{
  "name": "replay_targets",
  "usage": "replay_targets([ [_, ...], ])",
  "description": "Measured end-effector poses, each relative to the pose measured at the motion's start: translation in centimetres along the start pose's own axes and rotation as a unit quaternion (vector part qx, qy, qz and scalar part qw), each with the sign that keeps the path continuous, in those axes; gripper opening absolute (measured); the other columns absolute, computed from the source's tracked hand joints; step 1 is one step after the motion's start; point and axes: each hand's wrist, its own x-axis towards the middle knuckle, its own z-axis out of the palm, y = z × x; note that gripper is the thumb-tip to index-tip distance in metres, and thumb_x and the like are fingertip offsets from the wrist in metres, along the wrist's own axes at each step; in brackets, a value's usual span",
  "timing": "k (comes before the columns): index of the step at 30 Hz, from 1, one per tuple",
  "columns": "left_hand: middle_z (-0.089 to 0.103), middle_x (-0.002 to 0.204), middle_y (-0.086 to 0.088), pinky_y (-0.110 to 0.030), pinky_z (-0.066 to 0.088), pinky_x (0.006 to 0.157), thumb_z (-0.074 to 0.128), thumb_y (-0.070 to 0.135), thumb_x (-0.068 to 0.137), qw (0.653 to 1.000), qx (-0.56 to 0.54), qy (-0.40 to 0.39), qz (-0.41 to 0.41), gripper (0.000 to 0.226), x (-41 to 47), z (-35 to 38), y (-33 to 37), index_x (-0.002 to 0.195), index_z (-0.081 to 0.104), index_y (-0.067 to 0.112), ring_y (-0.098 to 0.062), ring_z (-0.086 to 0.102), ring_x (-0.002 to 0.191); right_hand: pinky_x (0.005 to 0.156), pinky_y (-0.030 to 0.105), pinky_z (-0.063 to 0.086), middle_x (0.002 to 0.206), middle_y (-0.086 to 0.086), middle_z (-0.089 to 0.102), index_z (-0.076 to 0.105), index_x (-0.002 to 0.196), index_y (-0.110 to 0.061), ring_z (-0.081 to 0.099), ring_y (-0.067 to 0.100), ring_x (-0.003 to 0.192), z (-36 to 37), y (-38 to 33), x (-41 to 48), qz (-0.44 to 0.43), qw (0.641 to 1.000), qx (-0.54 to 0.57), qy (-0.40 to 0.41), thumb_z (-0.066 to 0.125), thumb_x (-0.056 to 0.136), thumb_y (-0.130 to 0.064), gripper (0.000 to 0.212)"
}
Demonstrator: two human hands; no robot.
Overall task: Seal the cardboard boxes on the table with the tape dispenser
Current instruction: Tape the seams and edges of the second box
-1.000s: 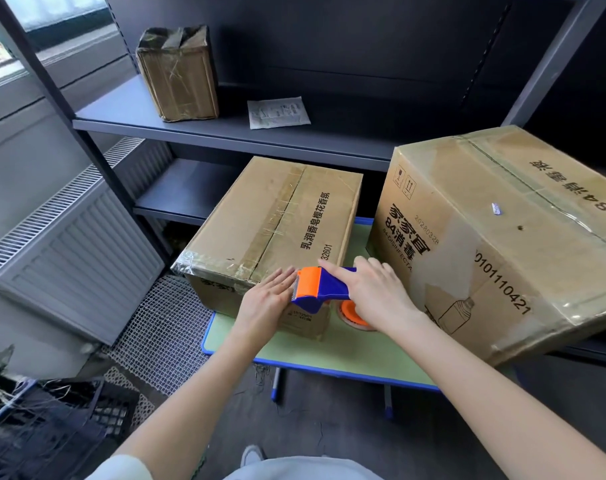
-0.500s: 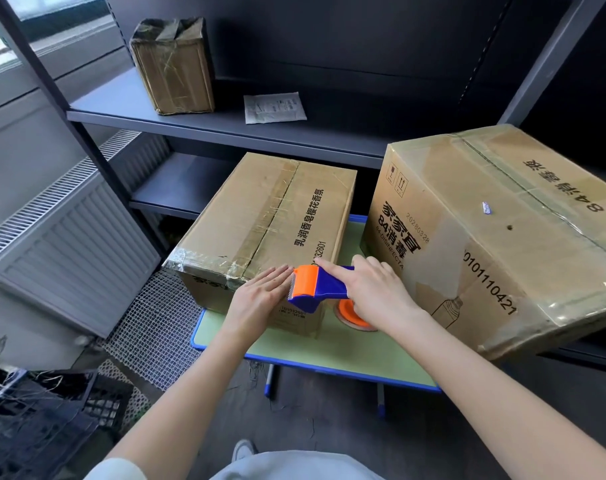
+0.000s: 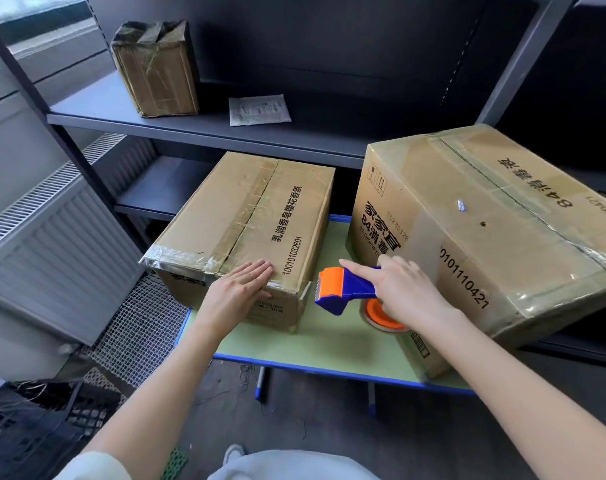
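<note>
**A:** Head view, quick one: what step am I logging?

**B:** Taping the smaller box point(image 3: 253, 216). My left grip point(image 3: 241, 289) lies flat with fingers straight, pressing the near top edge where clear tape wraps the rim. My right grip point(image 3: 402, 289) is clamped round the handle of the tape dispenser point(image 3: 343, 289), forefinger stretched along its top.

**A:** Where's the dispenser against the box?

**B:** Just right of the left grip, with its toothed end beside the box's near corner, over the tabletop point(image 3: 315, 344). I can't tell if it's touching or apart. I'd judge it's the tail end of a strip along that edge.

**A:** And the bigger box point(image 3: 485, 237)?

**B:** Behind and to the right of the right grip, with glossy tape across it. I can't say if it's fully sealed.

**A:** Next move?

**B:** Probably smooth the strip down with the left grip and make sure the tape tears clean at the teeth. Then carry the dispenser to whichever seam is open. That calls for a steadied box.
</note>
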Motion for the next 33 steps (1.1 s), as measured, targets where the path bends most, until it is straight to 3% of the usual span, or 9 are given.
replay_targets([
  [3, 0.066, 0.115, -0.014, -0.018, 0.018, 0.112, 0.046, 0.03, 0.087, 1.0, -0.001, 0.002, -0.013, 0.045, -0.2, -0.2, -0.9, 0.111, 0.067, -0.002, -0.029, 0.062, 0.108, 0.087, 0.033, 0.033, 0.097, 0.002, 0.037, 0.004, 0.146, -0.047, 0.044, 0.025, 0.104, 0.2, 1.5, -0.4, 0.029, 0.999, -0.01, -0.009, 0.035, 0.097, -0.014, 0.067],
  [6, 0.063, 0.121, -0.014, -0.026, 0.028, 0.11, 0.041, 0.039, 0.093, 1.0, 0.003, -0.017, -0.026, 0.053, -0.1, 0.3, -0.9, 0.117, 0.064, -0.002, -0.028, 0.059, 0.114, 0.088, 0.034, 0.033, 0.107, 0.006, 0.045, 0.003, 0.146, -0.046, 0.044, 0.027, 0.106, 0.9, 1.3, -0.1, 0.022, 0.998, -0.053, -0.006, 0.031, 0.098, -0.014, 0.064],
  [9, 0.055, 0.132, -0.012, -0.031, 0.025, 0.112, 0.046, 0.041, 0.086, 0.998, 0.029, -0.021, -0.042, 0.06, -0.5, 0.7, 0.0, 0.127, 0.056, -0.001, -0.025, 0.051, 0.125, 0.091, 0.036, 0.033, 0.115, 0.009, 0.047, 0.005, 0.147, -0.044, 0.044, 0.028, 0.11, 2.3, 0.1, 0.2, 0.021, 0.998, -0.062, -0.023, 0.032, 0.099, -0.016, 0.061],
  [13, 0.048, 0.139, -0.01, -0.036, 0.022, 0.114, 0.043, 0.029, 0.076, 1.0, 0.018, -0.017, 0.009, 0.065, -0.5, 0.6, 2.2, 0.133, 0.05, 0.0, -0.024, 0.04, 0.134, 0.091, 0.037, 0.033, 0.117, 0.01, 0.048, 0.007, 0.148, -0.042, 0.044, 0.029, 0.111, 3.7, -0.6, 1.2, 0.021, 0.995, -0.084, -0.043, 0.039, 0.098, -0.017, 0.064],
  [25, 0.061, 0.126, -0.007, -0.035, 0.038, 0.108, 0.044, 0.024, 0.077, 0.999, -0.043, 0.006, -0.032, 0.051, 1.0, 1.7, 4.8, 0.119, 0.065, 0.005, -0.019, 0.052, 0.124, 0.093, 0.037, 0.033, 0.122, 0.012, 0.049, 0.013, 0.147, -0.041, 0.043, 0.032, 0.116, 4.6, -3.3, 4.8, -0.003, 0.991, -0.119, -0.067, 0.041, 0.099, -0.02, 0.06],
  [33, 0.068, 0.114, -0.003, -0.027, 0.041, 0.103, 0.049, 0.027, 0.078, 0.992, -0.08, 0.072, -0.062, 0.04, 1.5, 2.0, 5.3, 0.105, 0.073, 0.009, -0.014, 0.061, 0.113, 0.096, 0.038, 0.031, 0.126, 0.013, 0.047, 0.02, 0.145, -0.04, 0.041, 0.033, 0.12, 3.8, -4.8, 6.2, 0.0, 0.987, -0.134, -0.083, 0.042, 0.098, -0.027, 0.054],
])
